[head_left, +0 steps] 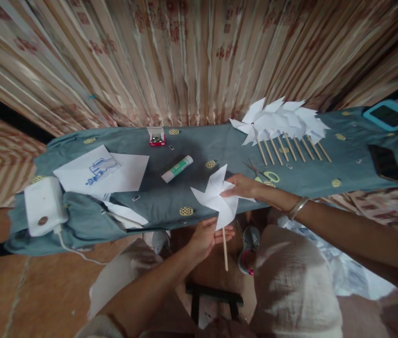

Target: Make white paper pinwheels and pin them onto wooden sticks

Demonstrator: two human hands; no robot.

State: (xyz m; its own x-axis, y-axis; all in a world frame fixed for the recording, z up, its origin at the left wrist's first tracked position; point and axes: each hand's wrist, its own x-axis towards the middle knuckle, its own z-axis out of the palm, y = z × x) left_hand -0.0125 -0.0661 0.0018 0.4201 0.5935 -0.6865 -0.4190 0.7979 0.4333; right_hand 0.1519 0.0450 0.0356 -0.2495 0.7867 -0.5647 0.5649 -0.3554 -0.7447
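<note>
A person's 2 bare hands meet a white paper pinwheel (216, 201) at the centre of the frame, near the front edge of a cloth-covered worktop (164, 202). The right hand (237, 186) has its grip pinched on the paper beside the hub. The left hand (209, 238) lies below with fingers behind the wooden stick (225, 256); whether its grip holds anything, I cannot tell. The stick's long axis runs nearly vertical, its free end towards the bottom of the frame; 1 blade points up, another left. Upper right, overlapping pinwheels (287, 123) point their sticks down and slightly right. Blue markings on a card (104, 169), left, and the green glue-stick label (179, 167) are unreadable.
</note>
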